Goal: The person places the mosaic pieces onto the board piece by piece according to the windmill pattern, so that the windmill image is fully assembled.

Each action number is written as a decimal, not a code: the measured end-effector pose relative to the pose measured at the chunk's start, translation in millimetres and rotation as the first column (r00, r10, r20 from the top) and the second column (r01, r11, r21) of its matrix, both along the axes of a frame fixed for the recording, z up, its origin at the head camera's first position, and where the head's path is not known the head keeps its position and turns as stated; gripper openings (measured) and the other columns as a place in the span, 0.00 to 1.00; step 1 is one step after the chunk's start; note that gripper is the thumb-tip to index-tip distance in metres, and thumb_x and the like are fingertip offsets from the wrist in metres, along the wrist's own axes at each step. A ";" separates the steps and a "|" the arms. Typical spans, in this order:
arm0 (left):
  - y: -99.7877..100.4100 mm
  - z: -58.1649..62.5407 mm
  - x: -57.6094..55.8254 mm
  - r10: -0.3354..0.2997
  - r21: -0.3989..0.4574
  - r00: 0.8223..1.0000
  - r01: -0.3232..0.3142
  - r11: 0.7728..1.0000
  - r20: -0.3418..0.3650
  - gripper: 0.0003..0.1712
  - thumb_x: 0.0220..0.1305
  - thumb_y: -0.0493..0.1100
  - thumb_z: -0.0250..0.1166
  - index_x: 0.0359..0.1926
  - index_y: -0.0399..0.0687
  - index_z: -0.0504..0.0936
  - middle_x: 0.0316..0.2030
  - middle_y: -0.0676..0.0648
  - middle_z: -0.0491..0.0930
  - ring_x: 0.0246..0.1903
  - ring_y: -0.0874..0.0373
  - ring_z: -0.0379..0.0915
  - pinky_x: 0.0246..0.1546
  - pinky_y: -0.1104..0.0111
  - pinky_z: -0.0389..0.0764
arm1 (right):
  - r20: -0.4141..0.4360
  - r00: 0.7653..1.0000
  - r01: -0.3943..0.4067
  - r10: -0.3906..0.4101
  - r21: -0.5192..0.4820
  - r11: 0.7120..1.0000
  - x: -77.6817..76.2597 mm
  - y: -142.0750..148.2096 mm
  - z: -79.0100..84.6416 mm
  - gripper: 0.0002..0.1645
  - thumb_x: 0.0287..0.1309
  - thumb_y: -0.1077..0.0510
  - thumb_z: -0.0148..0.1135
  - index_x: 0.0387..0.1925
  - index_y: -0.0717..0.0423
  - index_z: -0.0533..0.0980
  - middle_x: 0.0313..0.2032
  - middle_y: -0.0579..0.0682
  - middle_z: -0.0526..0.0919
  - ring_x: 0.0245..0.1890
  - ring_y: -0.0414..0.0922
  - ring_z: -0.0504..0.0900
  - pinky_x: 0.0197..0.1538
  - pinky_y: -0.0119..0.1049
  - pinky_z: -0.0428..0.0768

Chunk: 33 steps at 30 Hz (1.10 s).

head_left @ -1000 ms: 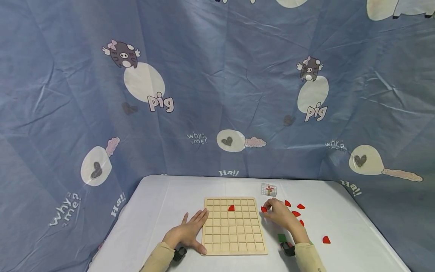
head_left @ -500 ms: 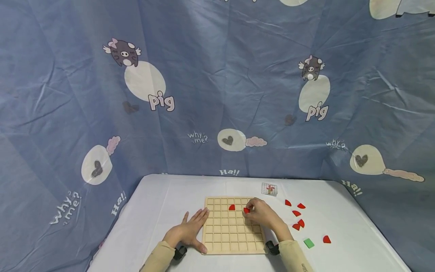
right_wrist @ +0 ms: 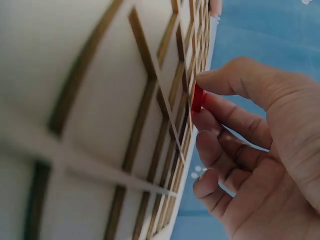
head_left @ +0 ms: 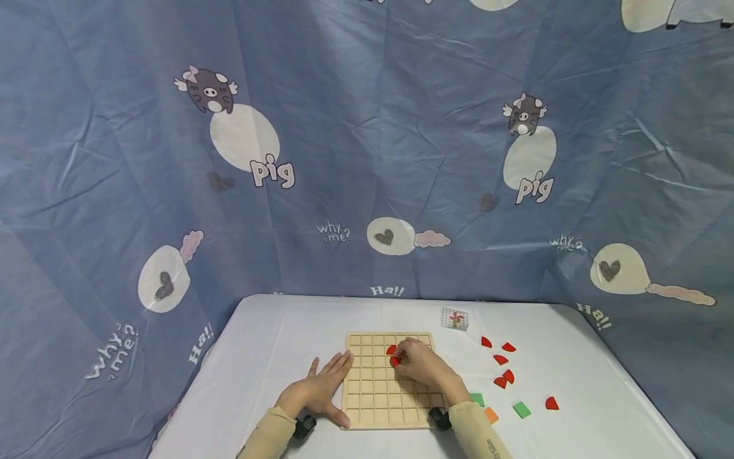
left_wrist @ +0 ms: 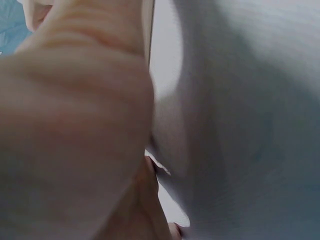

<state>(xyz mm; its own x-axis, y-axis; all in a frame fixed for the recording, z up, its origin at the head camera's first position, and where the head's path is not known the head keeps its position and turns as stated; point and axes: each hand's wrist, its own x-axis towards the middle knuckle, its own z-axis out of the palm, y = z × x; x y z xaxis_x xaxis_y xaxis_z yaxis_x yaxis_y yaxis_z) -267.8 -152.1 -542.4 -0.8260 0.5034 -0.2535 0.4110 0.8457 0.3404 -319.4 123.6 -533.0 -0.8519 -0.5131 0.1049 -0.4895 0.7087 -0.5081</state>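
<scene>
We pinch a red piece (head_left: 395,361) in our right hand (head_left: 423,364) toward twelve o'clock on the board (head_left: 367,387), left hand (head_left: 313,391) spread at its nine o'clock edge

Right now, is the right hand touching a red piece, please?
Touching: the right wrist view shows the right hand pinching a red piece between thumb and finger.

The right hand (right_wrist: 270,130) pinches a small red piece (right_wrist: 198,97) between the thumb and the finger opposite, with the other fingers bent below it. The piece is just beside the ridges of a pale wooden board (right_wrist: 102,100); whether they touch cannot be told. Brown-sided ridges divide the board into compartments, blurred where nearest the camera. Behind the hand hangs blue cloth (right_wrist: 270,35) with pale prints.
</scene>
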 end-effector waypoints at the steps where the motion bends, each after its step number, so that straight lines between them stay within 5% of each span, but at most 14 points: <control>1: 0.0 -0.4 -0.3 0.001 -0.002 1.000 -0.001 1.000 0.000 0.80 0.31 0.74 0.71 0.76 0.45 0.38 0.77 0.44 0.35 0.76 0.45 0.33 0.70 0.37 0.34 | 0.011 1.000 -0.002 0.002 0.000 1.000 0.2 -1.3 -0.3 0.11 0.52 0.59 0.70 0.38 0.56 0.80 0.36 0.44 0.79 0.35 0.36 0.76 0.39 0.31 0.80; 33: 1.3 2.6 0.3 0.016 0.011 1.000 -0.016 1.000 0.004 0.80 0.30 0.74 0.72 0.76 0.43 0.39 0.77 0.42 0.37 0.76 0.44 0.35 0.70 0.36 0.35 | 0.054 0.998 -0.022 0.022 0.005 1.000 -11.2 -8.5 -1.4 0.09 0.53 0.66 0.67 0.38 0.58 0.81 0.36 0.48 0.80 0.34 0.39 0.78 0.36 0.32 0.79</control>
